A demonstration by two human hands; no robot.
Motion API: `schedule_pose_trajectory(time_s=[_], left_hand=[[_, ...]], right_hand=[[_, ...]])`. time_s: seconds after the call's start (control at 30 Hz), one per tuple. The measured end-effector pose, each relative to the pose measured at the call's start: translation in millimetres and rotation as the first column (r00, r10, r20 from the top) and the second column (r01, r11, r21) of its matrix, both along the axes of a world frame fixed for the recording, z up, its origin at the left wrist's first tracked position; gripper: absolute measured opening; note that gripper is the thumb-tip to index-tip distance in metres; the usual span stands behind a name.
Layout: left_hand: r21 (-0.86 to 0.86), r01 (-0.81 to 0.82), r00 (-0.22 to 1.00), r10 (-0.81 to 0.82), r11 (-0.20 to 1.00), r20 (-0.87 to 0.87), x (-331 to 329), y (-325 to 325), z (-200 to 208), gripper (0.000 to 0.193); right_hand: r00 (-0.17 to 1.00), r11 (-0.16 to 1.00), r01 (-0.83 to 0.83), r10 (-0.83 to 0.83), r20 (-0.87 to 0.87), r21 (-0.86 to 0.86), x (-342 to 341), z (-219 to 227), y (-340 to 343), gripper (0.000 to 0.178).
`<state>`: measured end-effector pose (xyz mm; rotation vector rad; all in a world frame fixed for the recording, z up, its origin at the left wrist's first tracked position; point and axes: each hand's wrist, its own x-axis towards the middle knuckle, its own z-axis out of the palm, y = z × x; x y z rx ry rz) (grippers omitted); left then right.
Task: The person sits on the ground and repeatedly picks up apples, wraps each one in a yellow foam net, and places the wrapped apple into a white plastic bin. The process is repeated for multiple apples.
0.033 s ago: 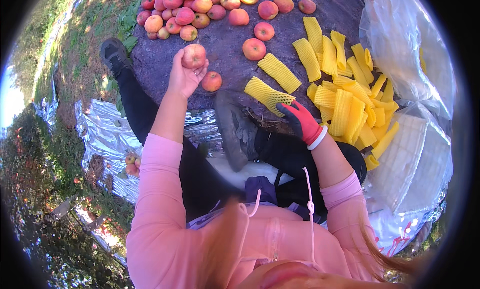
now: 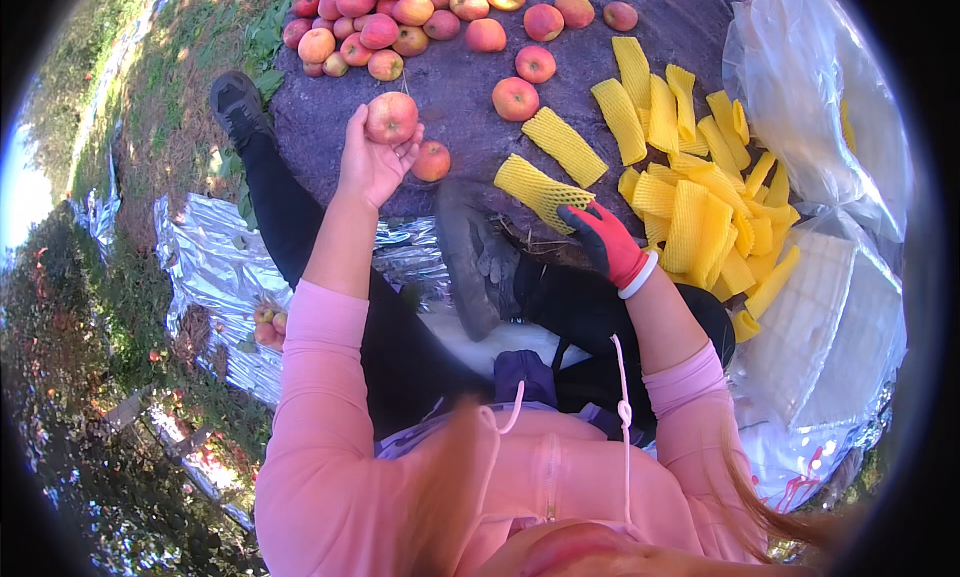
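My bare left hand point(image 2: 378, 167) holds a red-yellow apple point(image 2: 391, 117) cupped in the palm, the fingers curled beneath it. Another apple point(image 2: 429, 161) lies on the dark cloth just right of those fingers. On my right hand point(image 2: 606, 243) is a red and dark grey glove. It pinches the near end of a yellow foam net sleeve point(image 2: 541, 189), which points away to the left and has its mesh stretched near the fingers. A second foam net sleeve point(image 2: 564, 147) lies flat just beyond it.
A heap of apples point(image 2: 380, 32) covers the far left of the dark cloth point(image 2: 440, 107), with several loose ones to its right. Yellow foam sleeves point(image 2: 690, 227) are piled at the right beside clear plastic bags point(image 2: 800, 97). My shoe point(image 2: 465, 262), silver foil point(image 2: 220, 277) and grass lie around.
The whole view has shifted very slightly. Both hands keep their holds on the apple and the foam net sleeve.
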<state>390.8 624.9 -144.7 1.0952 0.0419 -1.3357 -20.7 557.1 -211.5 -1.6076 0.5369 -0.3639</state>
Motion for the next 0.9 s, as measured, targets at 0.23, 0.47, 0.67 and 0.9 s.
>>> schedule_pose_trajectory(time_s=[0.23,0.47,0.67,0.9], left_hand=[[-0.312,0.064,0.968,-0.136,0.948,-0.212,-62,97,88,0.074],[-0.067,0.283,0.255,-0.008,0.957,0.967,-147,148,128,0.091],[-0.1,0.584,-0.049,0.158,0.806,0.986,-192,174,143,0.09],[-0.178,0.571,0.256,0.032,0.801,0.966,-193,197,155,0.07]], right_hand=[[0.964,0.582,0.191,-0.264,-0.038,0.791,19,36,16,0.039],[0.968,0.688,0.066,-0.219,0.12,0.722,6,129,83,0.039],[0.972,0.747,-0.008,-0.151,0.182,0.665,5,190,132,0.072],[0.958,0.768,-0.003,-0.182,0.222,0.641,15,205,161,0.073]])
